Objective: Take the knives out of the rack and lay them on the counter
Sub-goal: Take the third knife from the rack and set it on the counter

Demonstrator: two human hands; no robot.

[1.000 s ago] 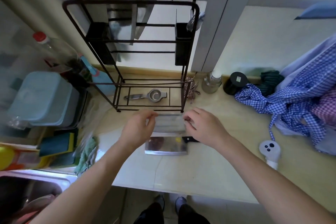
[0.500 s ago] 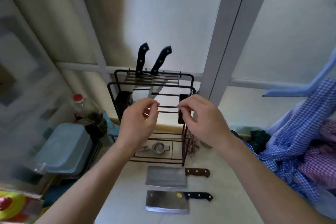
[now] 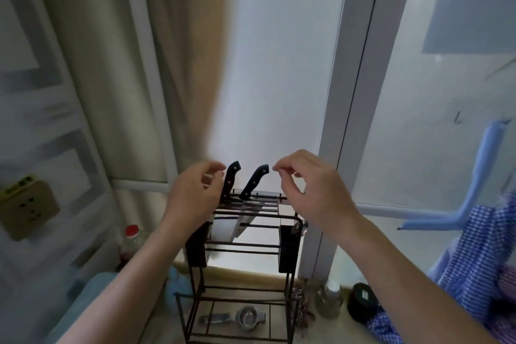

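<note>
A black wire rack [image 3: 290, 260] stands on the counter against the window. Two knives with black riveted handles stick up from its top slots: a left knife [image 3: 230, 179] and a right knife [image 3: 253, 181], blades hanging down inside. My left hand [image 3: 192, 193] is raised just left of the left handle, fingers curled, fingertips close to it, holding nothing. My right hand [image 3: 310, 190] hovers just right of the right handle, thumb and forefinger nearly pinched, empty. The two cleavers laid down earlier are out of frame.
A metal strainer [image 3: 245, 321] lies on the rack's bottom shelf. Right of the rack stand a glass bottle [image 3: 331, 299] and a black jar [image 3: 363, 301]; checked blue cloth [image 3: 480, 274] hangs at the right. A red-capped bottle [image 3: 131, 240] and teal box [image 3: 81, 313] sit left.
Both hands left the cleaver on the counter and rose to the rack's top, now flanking the two handles. The view tilted upward, so the counter and laid cleavers dropped out of sight.
</note>
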